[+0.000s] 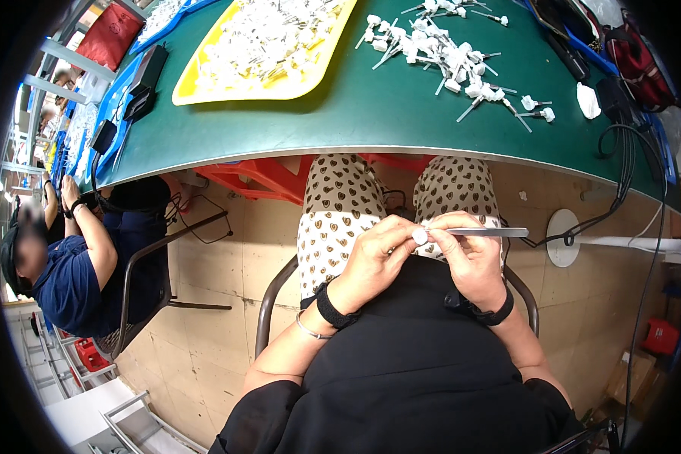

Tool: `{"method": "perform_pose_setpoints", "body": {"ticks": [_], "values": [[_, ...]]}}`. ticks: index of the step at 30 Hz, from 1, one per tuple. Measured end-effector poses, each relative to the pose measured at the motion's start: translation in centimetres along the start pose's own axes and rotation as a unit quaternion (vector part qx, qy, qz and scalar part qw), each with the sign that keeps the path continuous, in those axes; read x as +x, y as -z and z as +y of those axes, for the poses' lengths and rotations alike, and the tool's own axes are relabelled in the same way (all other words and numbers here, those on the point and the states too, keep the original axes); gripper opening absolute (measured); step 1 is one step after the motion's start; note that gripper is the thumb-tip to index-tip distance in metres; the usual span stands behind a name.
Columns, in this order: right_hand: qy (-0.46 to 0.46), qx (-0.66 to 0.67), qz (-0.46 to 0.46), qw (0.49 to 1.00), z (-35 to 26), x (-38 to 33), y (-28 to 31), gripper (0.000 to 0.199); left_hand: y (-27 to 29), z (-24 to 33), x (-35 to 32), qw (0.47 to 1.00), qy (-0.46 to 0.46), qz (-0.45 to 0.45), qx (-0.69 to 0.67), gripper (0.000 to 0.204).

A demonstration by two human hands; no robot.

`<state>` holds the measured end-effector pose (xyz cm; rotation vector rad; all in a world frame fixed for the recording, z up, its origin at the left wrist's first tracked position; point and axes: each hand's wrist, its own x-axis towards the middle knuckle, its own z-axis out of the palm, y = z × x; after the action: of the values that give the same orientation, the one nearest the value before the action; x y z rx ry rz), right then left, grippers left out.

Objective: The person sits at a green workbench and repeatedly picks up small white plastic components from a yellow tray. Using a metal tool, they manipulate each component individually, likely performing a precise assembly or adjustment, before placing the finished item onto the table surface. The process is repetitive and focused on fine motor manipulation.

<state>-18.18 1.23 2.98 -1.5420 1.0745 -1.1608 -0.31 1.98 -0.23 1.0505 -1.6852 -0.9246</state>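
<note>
Over my lap, my left hand (378, 253) pinches a small white round plastic piece (420, 236) between thumb and fingertips. Close against it, my right hand (471, 261) grips a slim, flat silver metal tool (495, 232), shaped like tweezers. The tool's broad end sticks out to the right past my fingers; its working tip is hidden at the white piece. On the green table (234, 135) ahead lies a loose pile of white plastic parts with thin tubes (450, 57), like small pump heads. A yellow tray (299, 89) beside it is heaped with similar parts.
Black cables (620, 151) hang over the table's right edge near a red bag (637, 64). A black box-shaped device (145, 82) stands at the left. A co-worker in dark blue (76, 276) sits on my left. Red stools (268, 180) stand under the table.
</note>
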Motion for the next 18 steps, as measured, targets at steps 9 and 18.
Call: {"method": "perform_pose_setpoints", "body": {"ticks": [9,18], "values": [[0.042,-0.096,-0.033,0.994,-1.2,0.2,0.2,0.005,0.1,-0.2,-0.3,1.0,0.007,-0.013,-0.009,0.021],[-0.013,0.052,0.02,0.998,0.1,-0.5,-0.1,0.011,0.2,-0.2,0.1,0.999,0.032,-0.003,-0.04,0.016]]}}
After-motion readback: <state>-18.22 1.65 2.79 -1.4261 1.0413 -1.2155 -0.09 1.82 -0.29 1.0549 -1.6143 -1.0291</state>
